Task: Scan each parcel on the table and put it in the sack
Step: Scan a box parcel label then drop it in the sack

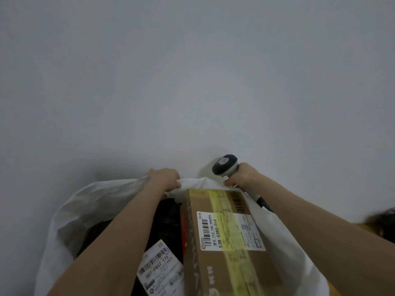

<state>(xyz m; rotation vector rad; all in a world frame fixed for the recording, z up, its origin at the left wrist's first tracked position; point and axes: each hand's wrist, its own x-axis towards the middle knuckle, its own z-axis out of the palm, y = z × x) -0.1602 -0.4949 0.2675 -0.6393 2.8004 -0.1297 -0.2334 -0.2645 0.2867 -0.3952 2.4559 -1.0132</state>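
Note:
A white sack (70,212) gapes open below me. Inside it a brown cardboard parcel (215,261) with yellow tape and a white shipping label stands on end. Beside it lies a black bagged parcel (164,223) carrying its own white label. My left hand (165,178) grips the sack's far rim. My right hand (242,176) holds the handle of a grey and black barcode scanner (225,164), and its thumb touches the same rim near the box's top edge. The scanner's head points up and to the left.
A plain grey-white wall fills the upper view. At the right edge, a dark object (382,223) and a strip of yellow-brown surface (367,228) show past my right forearm. The table itself is out of view.

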